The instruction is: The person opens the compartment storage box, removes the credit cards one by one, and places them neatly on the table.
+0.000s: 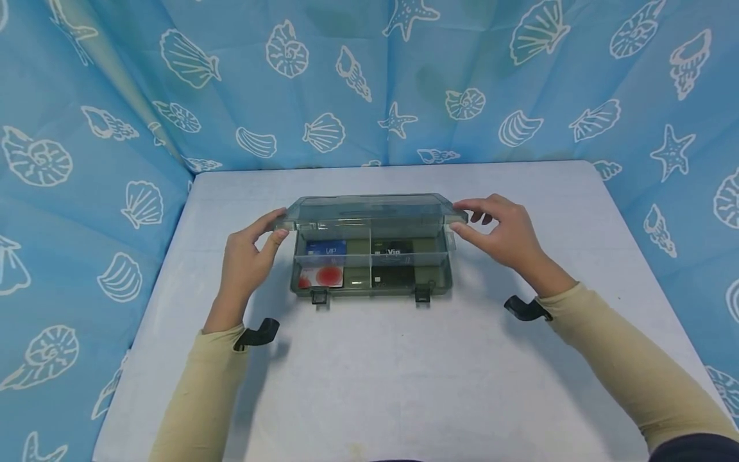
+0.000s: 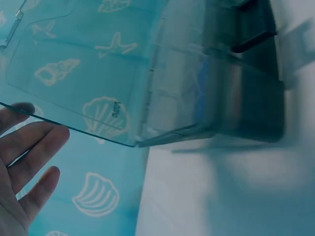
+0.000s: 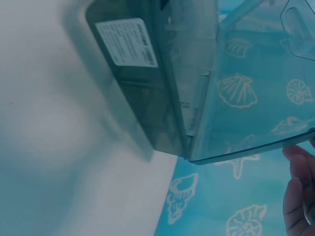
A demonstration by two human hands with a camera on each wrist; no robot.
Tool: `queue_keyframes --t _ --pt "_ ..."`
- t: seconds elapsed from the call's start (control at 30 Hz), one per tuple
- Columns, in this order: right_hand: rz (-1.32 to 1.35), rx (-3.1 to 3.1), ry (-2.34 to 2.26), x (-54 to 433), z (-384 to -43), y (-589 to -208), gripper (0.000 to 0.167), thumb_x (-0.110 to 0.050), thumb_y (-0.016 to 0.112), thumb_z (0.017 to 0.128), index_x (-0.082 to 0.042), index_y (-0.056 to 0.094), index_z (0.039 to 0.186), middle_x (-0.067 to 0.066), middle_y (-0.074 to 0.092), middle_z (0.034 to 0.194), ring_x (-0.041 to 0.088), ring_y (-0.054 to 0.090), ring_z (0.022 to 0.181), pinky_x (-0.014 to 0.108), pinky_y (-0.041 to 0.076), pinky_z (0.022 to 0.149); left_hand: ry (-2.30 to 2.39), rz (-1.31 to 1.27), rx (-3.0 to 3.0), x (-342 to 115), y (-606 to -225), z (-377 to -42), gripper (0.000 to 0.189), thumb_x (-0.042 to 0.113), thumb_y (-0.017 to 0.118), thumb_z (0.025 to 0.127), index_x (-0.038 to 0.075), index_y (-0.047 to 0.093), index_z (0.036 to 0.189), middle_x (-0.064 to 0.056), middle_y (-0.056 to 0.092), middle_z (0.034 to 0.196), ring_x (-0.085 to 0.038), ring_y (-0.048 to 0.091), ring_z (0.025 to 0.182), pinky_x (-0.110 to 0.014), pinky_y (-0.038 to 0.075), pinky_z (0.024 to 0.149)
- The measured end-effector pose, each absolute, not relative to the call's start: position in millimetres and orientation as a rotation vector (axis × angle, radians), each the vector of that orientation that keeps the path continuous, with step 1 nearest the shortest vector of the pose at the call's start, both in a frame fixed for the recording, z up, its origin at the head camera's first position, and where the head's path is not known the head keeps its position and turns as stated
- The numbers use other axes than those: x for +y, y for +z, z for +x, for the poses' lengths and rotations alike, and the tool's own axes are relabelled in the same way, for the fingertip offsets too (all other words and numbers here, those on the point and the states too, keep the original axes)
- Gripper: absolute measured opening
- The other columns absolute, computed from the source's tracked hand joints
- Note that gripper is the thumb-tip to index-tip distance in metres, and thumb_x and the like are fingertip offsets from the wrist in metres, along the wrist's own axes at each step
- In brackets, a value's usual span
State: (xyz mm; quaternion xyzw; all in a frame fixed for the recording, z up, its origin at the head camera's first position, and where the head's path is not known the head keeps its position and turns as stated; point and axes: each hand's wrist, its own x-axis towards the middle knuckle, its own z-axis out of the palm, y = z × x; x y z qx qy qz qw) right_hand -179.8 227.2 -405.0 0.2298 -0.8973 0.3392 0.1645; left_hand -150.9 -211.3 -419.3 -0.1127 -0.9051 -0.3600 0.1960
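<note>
A grey-green see-through plastic box (image 1: 358, 292) lies on the table with its hinged lid (image 1: 372, 206) raised. The left hand (image 1: 244, 262) pinches the lid's left corner between thumb and fingers. At the opposite corner, the right hand (image 1: 503, 232) grips the lid's edge the same way. Dividers part the inside into compartments. On the left lie a blue VIP card (image 1: 326, 248) and a red-and-white card (image 1: 321, 276); on the right, a black Vip card (image 1: 394, 246) and another dark card (image 1: 394, 276). The wrist views show fingers along both sides of the lid (image 2: 74, 73).
Two dark latches, a left latch (image 1: 319, 297) and a right latch (image 1: 423, 296), hang at the box's front. A white printed label (image 3: 127, 42) is on its side. The white table (image 1: 392, 385) meets a blue shell-patterned curtain (image 1: 358, 96) behind and at both sides.
</note>
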Motion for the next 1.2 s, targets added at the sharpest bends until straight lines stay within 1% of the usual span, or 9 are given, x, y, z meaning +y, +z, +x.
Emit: queue_keyframes --t 0.1,0.27,0.43,0.5,0.63,0.73,0.87,1.03,1.2 --pt "0.667 -2.545 0.962 226 -181 -402 0.036 -0.019 0.082 0.085 -0.012 0.077 0.119 0.008 0.069 0.088 0.019 0.057 0.079 0.035 0.047 0.069 -1.000 -0.312 -2.512 -212 -417 -152 0.048 0.042 0.062 0.101 0.009 0.066 0.136 -0.019 0.072 0.119 -0.039 0.070 0.096 -0.044 0.043 0.067" --pt "0.665 -2.545 0.934 224 -181 -396 0.031 -0.022 0.081 0.086 -0.013 0.078 0.116 0.009 0.068 0.085 0.022 0.058 0.077 0.038 0.047 0.068 -1.002 -0.316 -2.478 -213 -413 -153 0.055 0.051 0.058 0.100 0.009 0.068 0.133 -0.019 0.074 0.112 -0.039 0.071 0.097 -0.043 0.043 0.067" --pt "0.658 -2.552 0.901 224 -180 -391 0.030 -0.023 0.080 0.086 -0.013 0.078 0.115 0.008 0.068 0.083 0.022 0.059 0.077 0.040 0.048 0.068 -0.986 -0.305 -2.480 -213 -411 -152 0.051 0.047 0.060 0.101 0.008 0.069 0.132 -0.020 0.074 0.110 -0.040 0.070 0.099 -0.050 0.052 0.078" --pt "0.660 -2.555 0.887 224 -179 -389 0.030 -0.023 0.080 0.087 -0.014 0.078 0.116 0.008 0.068 0.084 0.022 0.059 0.078 0.041 0.048 0.069 -0.966 -0.309 -2.482 -213 -410 -152 0.054 0.050 0.057 0.102 0.008 0.068 0.133 -0.019 0.074 0.111 -0.040 0.070 0.100 -0.050 0.052 0.077" --pt "0.670 -2.557 0.855 224 -180 -388 0.031 -0.023 0.076 0.091 -0.014 0.077 0.120 0.008 0.069 0.086 0.025 0.060 0.080 0.042 0.050 0.069 -0.892 -0.319 -2.505 -213 -408 -152 0.055 0.049 0.049 0.105 0.008 0.065 0.137 -0.019 0.072 0.119 -0.040 0.069 0.107 -0.053 0.055 0.089" --pt "0.693 -2.530 0.869 225 -181 -389 0.031 -0.022 0.072 0.094 -0.013 0.075 0.125 0.009 0.072 0.092 0.025 0.061 0.085 0.040 0.051 0.070 -0.867 -0.317 -2.501 -213 -407 -154 0.044 0.036 0.052 0.107 0.009 0.063 0.139 -0.018 0.070 0.125 -0.038 0.066 0.115 -0.055 0.051 0.102" --pt "0.729 -2.437 1.000 225 -184 -389 0.032 -0.015 0.073 0.094 -0.014 0.074 0.126 0.007 0.075 0.104 0.021 0.061 0.094 0.033 0.051 0.078 -0.955 -0.344 -2.419 -212 -406 -157 0.037 0.023 0.059 0.105 0.009 0.064 0.139 -0.013 0.069 0.130 -0.032 0.065 0.120 -0.050 0.049 0.107" --pt "0.765 -2.298 1.148 220 -188 -385 0.035 0.001 0.077 0.088 -0.012 0.077 0.121 0.005 0.075 0.111 0.011 0.062 0.105 0.019 0.048 0.091 -1.036 -0.396 -2.291 -209 -404 -161 0.033 0.015 0.063 0.102 0.010 0.068 0.135 -0.009 0.070 0.129 -0.027 0.066 0.120 -0.045 0.050 0.106" --pt "0.766 -2.194 1.235 214 -192 -382 0.031 0.012 0.077 0.083 -0.004 0.079 0.109 0.010 0.075 0.113 0.009 0.065 0.110 0.018 0.050 0.095 -1.034 -0.391 -2.202 -207 -401 -167 0.029 0.011 0.064 0.100 0.011 0.073 0.128 -0.007 0.073 0.122 -0.026 0.070 0.112 -0.039 0.055 0.100"
